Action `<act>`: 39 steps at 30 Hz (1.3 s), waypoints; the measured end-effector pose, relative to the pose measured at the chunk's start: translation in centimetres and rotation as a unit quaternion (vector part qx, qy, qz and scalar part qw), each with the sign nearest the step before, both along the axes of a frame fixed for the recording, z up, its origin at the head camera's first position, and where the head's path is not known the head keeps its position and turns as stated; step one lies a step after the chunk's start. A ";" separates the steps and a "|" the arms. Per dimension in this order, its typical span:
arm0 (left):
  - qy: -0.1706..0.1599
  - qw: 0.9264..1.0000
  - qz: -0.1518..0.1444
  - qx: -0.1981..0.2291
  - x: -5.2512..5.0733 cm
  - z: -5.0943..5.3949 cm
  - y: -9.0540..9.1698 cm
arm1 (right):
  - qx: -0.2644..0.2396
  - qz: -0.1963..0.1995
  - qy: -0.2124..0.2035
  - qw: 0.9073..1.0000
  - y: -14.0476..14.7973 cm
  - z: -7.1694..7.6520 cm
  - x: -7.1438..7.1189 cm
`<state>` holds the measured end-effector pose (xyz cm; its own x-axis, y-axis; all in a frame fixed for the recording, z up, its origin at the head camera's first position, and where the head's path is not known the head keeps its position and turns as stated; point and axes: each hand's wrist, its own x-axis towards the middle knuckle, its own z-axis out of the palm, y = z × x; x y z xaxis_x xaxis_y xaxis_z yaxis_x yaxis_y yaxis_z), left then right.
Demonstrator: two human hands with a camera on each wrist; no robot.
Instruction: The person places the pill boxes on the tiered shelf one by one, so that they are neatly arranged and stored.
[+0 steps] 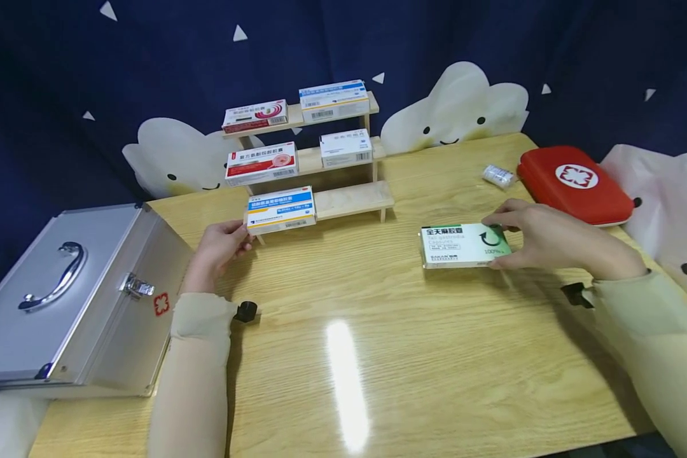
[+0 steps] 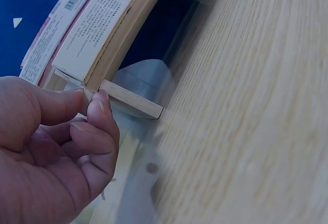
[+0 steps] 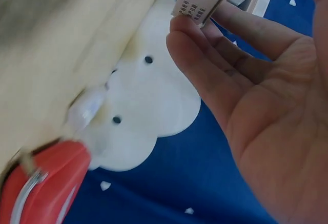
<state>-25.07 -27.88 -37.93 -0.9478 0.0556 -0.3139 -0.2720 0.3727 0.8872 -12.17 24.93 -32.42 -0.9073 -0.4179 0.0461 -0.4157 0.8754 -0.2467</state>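
Observation:
My right hand (image 1: 555,238) holds a white and green medicine box (image 1: 460,246) by its right end, above the table in the head view. The right wrist view catches only an end of that box (image 3: 200,1) at my fingertips. At the lower left corner of a three-step wooden rack (image 1: 352,198), my left hand (image 1: 217,248) pinches the end of the bottom step between thumb and forefinger; the left wrist view shows this hand (image 2: 56,147) close up. Just above those fingers, a blue and white medicine box (image 1: 282,210) lies on the bottom step's left half.
On the upper steps lie a red and white box (image 1: 256,116), another blue and white box (image 1: 334,102), a red-banded box (image 1: 262,164) and a white box (image 1: 346,149). A silver case (image 1: 91,286) stands left; a red pouch (image 1: 572,184) and a small clear-wrapped roll (image 1: 499,177) lie right.

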 end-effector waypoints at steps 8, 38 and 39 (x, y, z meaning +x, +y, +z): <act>0.002 1.000 0.007 -0.007 -0.1 0.1 0.1 | 0.001 0.022 0.010 1.000 -3.6 1.9 -4.0; 0.006 1.000 0.022 0.000 -0.1 -0.3 0.2 | -0.033 0.037 -0.059 0.997 -12.7 0.7 -14.9; 0.006 1.000 0.023 0.001 -0.1 -0.3 0.2 | -0.032 0.040 -0.061 0.997 -12.8 0.5 -15.1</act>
<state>-25.17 -27.73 -38.24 -0.9529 0.0131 -0.3031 -0.2786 0.3575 0.8914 -27.31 12.11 -31.90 -0.8718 -0.4887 -0.0337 -0.4470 0.8218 -0.3534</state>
